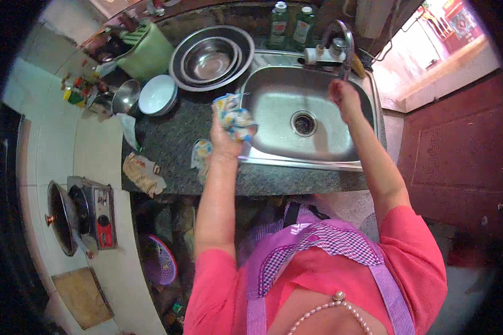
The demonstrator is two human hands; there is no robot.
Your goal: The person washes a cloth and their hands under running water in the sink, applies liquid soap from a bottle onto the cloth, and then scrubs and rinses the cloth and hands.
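My left hand [224, 138] grips a crumpled cloth [236, 119] printed in blue, yellow and white, above the sink's left rim. Just below the spout of the chrome faucet [347, 46] is my right hand [346, 99], over the right side of the stainless steel sink [272, 142]. Its fingers look curled but are blurred, so I cannot tell whether they hold or touch anything. The basin shows wet metal around its drain [304, 124]. Partly behind my left forearm, a second patterned cloth [201, 153] lies on the dark stone counter [174, 136].
Nested steel basins [211, 58] and stacked white bowls [157, 95] stand left of the sink. Two green bottles [303, 29] are behind it. A green knife block [144, 54] and a brown rag [142, 172] sit farther left. Beyond is a gas stove [102, 215] with a lidded pan [60, 217].
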